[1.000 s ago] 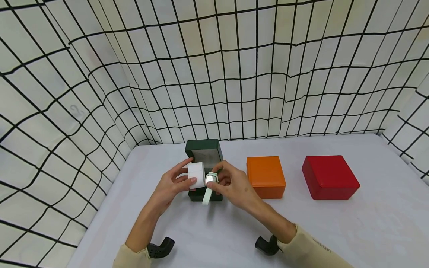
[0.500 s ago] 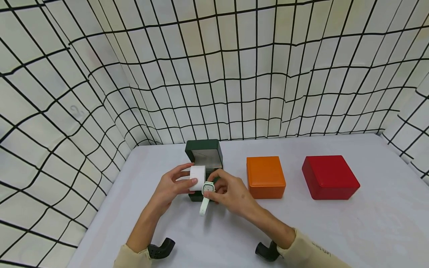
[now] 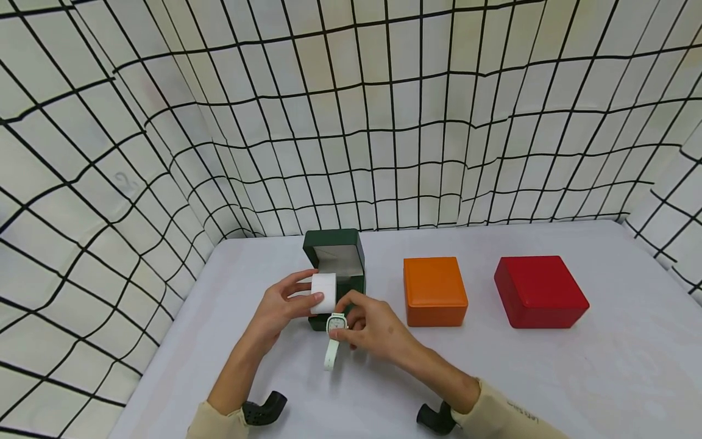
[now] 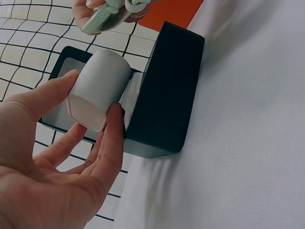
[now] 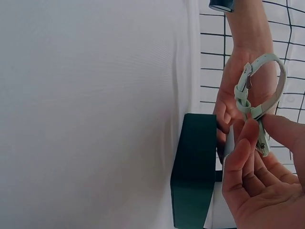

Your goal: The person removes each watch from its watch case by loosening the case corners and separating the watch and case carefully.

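My left hand (image 3: pixel 276 308) pinches a white watch cushion (image 3: pixel 324 291) between thumb and fingers, close over the opened dark green watch box (image 3: pixel 332 238). In the left wrist view the rounded cushion (image 4: pixel 99 81) is tilted at the mouth of the box (image 4: pixel 169 90). Just in front of the box, my right hand (image 3: pixel 378 326) pinches a pale mint-green wristwatch (image 3: pixel 331 355) by its case, with one strap end hanging down. Seen from the right wrist, the strap of the watch (image 5: pixel 282 83) loops through its buckle side, apart from the cushion.
A closed orange box (image 3: pixel 435 280) stands right of the green one, and a closed red box (image 3: pixel 540 291) farther right. White cloth (image 3: pixel 548 378) covers the table. A black grid net (image 3: pixel 419 128) over white sheeting encloses the back and sides.
The right hand has drawn the watch toward the person and slightly left, away from the cushion. The left hand has lowered the cushion slightly, still holding it at the box.
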A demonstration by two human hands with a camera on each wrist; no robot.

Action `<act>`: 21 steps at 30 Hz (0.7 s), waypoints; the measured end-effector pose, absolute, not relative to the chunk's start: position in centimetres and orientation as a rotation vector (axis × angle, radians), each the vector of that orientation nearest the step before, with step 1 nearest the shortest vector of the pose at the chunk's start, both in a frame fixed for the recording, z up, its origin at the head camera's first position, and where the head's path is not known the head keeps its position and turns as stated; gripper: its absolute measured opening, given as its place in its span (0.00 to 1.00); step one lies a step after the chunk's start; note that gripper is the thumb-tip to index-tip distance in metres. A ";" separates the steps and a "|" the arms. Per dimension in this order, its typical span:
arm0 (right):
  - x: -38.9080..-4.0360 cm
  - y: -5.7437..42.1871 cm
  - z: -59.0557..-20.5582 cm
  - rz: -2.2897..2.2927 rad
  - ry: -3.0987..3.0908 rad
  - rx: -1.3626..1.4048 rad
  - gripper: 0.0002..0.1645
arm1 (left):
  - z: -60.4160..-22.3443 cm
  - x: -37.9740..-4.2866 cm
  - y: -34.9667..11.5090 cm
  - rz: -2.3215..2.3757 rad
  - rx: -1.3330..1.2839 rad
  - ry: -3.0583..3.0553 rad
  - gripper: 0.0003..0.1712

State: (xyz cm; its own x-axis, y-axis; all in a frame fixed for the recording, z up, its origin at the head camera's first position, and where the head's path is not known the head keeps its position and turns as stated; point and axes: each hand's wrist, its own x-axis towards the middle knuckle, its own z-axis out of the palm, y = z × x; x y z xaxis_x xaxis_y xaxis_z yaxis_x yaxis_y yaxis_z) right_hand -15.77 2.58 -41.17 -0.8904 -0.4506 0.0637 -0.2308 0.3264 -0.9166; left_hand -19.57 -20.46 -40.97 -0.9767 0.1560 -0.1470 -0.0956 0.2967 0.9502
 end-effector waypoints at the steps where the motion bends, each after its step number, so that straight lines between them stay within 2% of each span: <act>1: -15.7 2.6 -41.2 -1.591 2.384 -0.624 0.21 | -41.0 -19.6 -20.4 1.746 0.055 2.350 0.37; 21: -15.1 1.6 -42.7 -1.507 2.319 -0.638 0.20 | -41.3 -19.8 -20.5 1.691 0.088 2.349 0.37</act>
State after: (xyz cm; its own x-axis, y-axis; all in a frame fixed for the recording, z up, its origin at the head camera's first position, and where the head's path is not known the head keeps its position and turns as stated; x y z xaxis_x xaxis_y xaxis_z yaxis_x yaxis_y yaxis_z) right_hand -15.14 1.61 -42.72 -0.8555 -0.5177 -0.0110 -0.2001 0.3501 -0.9151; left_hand -19.79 -20.52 -41.29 -0.9681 0.1906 -0.1627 -0.0939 0.3263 0.9406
